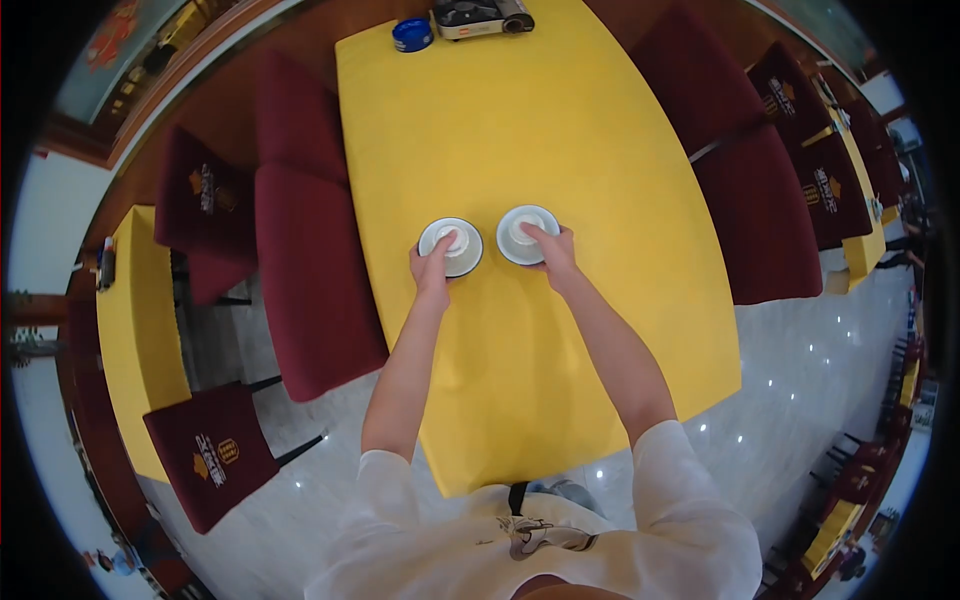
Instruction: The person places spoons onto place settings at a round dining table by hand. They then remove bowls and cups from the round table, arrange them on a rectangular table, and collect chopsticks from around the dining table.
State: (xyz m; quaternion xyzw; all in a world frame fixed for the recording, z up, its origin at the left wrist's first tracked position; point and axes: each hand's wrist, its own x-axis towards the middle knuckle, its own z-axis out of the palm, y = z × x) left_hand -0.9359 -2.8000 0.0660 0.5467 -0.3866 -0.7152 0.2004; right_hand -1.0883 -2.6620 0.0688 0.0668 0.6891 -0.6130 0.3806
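My left hand [431, 272] is closed around the near left side of a round white dish [467, 260] with a dark rim. Its thumb presses on a small white cup [454, 238] inside the dish. A matching dark-rimmed dish [510, 248] is gripped by my right hand [558, 255], thumb resting on another small white cup [521, 228]. The two dishes are side by side with a narrow gap, over the middle of the yellow-covered table [480, 130]. Whether they touch the cloth, I cannot tell. Fingers under the dishes are hidden.
At the table's far end are a portable gas stove [482, 18] and a blue round ashtray-like dish [412, 36]. Dark red chairs line the left [310, 280] and right [755, 215] sides. Another yellow table [135, 320] stands further left.
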